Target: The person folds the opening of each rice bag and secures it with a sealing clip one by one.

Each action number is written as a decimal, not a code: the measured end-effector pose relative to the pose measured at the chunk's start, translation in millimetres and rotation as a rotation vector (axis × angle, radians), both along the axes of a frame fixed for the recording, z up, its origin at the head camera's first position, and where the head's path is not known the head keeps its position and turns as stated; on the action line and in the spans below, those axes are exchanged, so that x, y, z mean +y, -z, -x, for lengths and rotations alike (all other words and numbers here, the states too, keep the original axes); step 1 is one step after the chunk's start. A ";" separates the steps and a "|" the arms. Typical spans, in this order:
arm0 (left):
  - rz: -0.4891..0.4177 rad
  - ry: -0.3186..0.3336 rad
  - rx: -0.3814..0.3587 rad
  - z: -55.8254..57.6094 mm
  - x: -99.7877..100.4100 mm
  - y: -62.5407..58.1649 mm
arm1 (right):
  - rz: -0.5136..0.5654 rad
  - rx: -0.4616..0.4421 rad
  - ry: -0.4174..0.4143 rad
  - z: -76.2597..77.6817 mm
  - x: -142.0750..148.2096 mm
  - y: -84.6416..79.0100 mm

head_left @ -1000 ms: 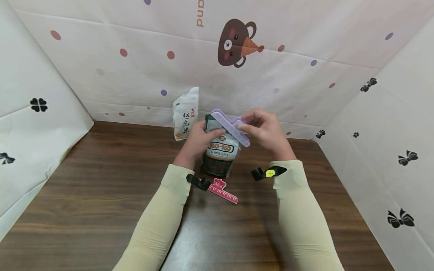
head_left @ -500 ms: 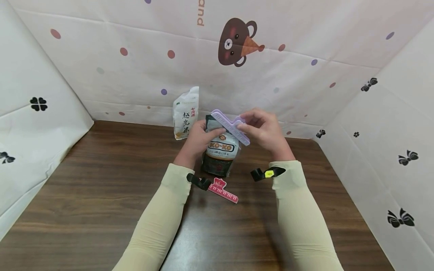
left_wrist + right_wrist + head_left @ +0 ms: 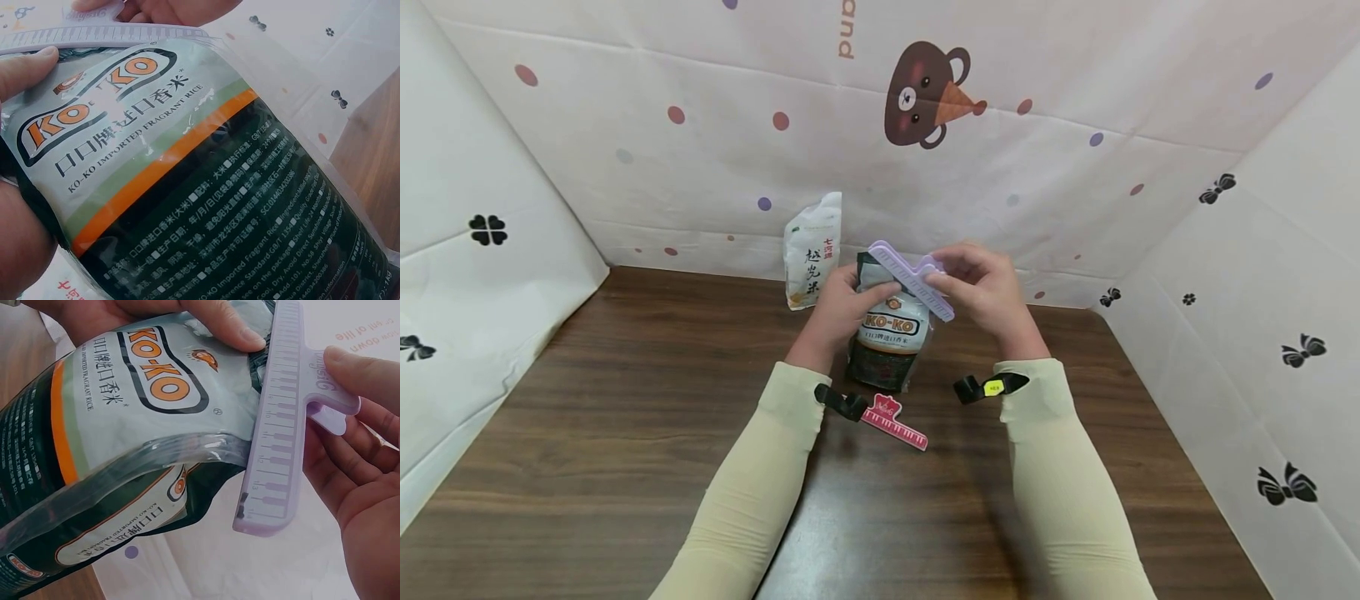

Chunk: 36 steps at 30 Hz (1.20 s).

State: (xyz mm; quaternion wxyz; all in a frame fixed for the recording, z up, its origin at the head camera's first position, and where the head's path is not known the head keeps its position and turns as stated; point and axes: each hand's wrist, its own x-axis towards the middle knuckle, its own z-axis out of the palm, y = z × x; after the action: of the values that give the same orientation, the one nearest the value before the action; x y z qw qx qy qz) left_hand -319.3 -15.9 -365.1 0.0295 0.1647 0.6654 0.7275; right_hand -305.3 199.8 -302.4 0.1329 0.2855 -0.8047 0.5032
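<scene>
My left hand grips the upper left side of a green and white rice bag, its thumb lying across the front near the top. The bag's orange KO-KO lettering shows in both wrist views. A long lilac clip with a piano-key pattern lies slanted across the bag's top edge. My right hand pinches the clip's handle between thumb and fingers. In the right wrist view, the left thumb sits close beside the clip bar.
A white rice bag stands behind and to the left, against the patterned backdrop. A red piano-key clip lies on the wooden table in front of the green bag, partly behind the left wrist camera.
Both hands keep their hold on the bag and the lilac clip, almost still. The right forearm has shifted very slightly to the left.
</scene>
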 end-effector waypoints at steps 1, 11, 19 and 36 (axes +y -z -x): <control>0.002 -0.001 -0.002 -0.2 0.1 -0.2 | 0.002 0.000 -0.002 0.0 0.0 0.3; -0.002 -0.010 0.008 -1.1 0.3 0.2 | 0.010 -0.012 -0.004 -0.6 1.6 3.4; -0.024 -0.001 0.031 -1.1 1.1 -0.7 | 0.012 -0.102 0.029 -0.8 9.0 18.8; -0.020 -0.015 0.034 -1.3 1.6 -1.4 | 0.015 -0.274 0.014 -8.7 20.7 71.2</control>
State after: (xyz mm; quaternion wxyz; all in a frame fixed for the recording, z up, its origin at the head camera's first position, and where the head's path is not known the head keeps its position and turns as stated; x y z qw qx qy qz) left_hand -318.1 -14.3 -363.8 0.0111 0.1724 0.6597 0.7314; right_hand -296.7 220.6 -373.6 0.0273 0.2076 -0.8134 0.5427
